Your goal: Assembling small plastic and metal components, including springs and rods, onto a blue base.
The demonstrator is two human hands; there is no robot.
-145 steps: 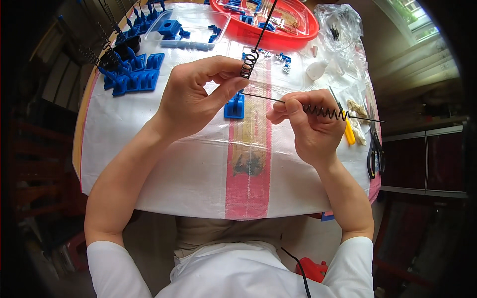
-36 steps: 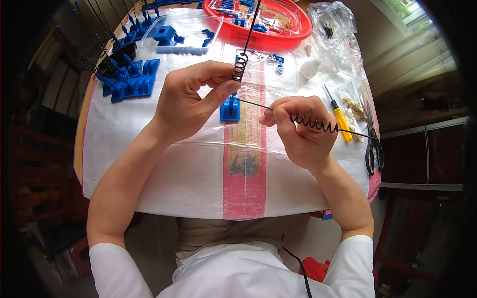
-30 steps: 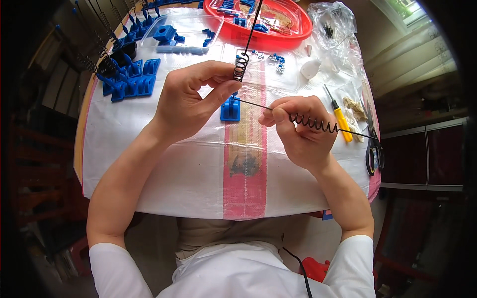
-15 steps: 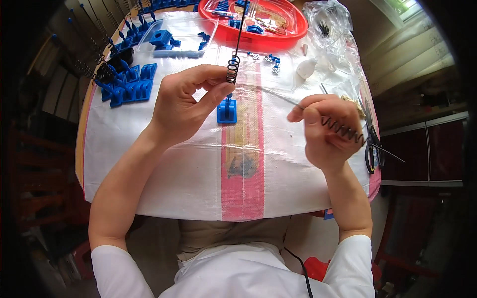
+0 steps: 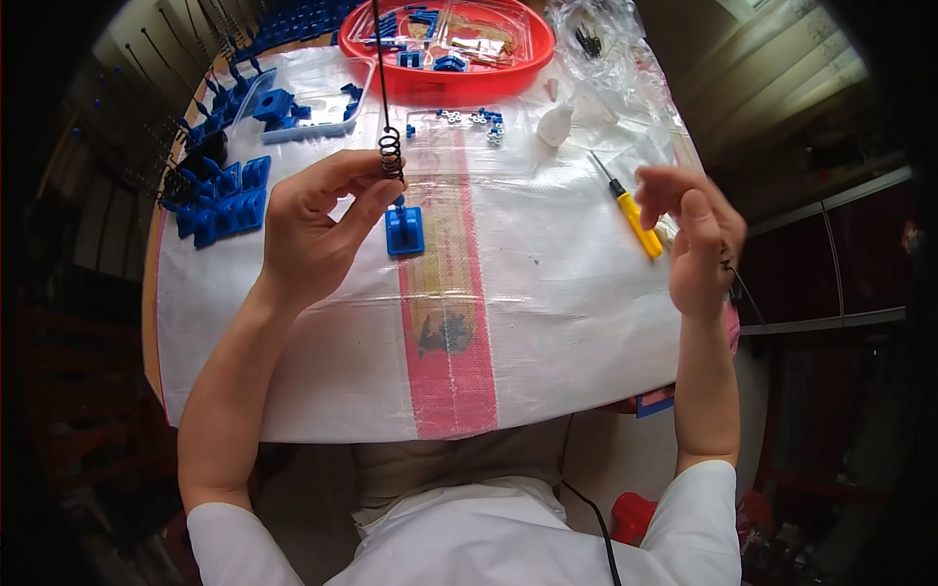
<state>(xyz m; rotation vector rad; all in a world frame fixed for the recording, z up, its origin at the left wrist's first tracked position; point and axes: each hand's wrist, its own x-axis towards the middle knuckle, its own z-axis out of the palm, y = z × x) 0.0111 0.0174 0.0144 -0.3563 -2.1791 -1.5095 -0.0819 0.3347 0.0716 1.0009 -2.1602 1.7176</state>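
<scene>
Head view: I see the left hand (image 5: 311,227) pinching the coiled spring (image 5: 390,154) upright above the blue block (image 5: 405,230), while the right hand (image 5: 700,237) hangs loosely curled with nothing visibly gripped.

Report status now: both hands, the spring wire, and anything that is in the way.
Left hand pinching coiled spring wire, upright. Right hand out at table edge, holding thin wire, partly hidden. Blue block under spring; yellow screwdriver beside right hand.

My left hand (image 5: 315,230) pinched a black coil spring (image 5: 390,154) on a long wire, just above a blue plastic block (image 5: 405,230). My right hand (image 5: 700,239) hovered beside a yellow-handled screwdriver (image 5: 630,214). A red tray (image 5: 445,73) sat beyond, on the white woven table cover (image 5: 547,322).
</scene>
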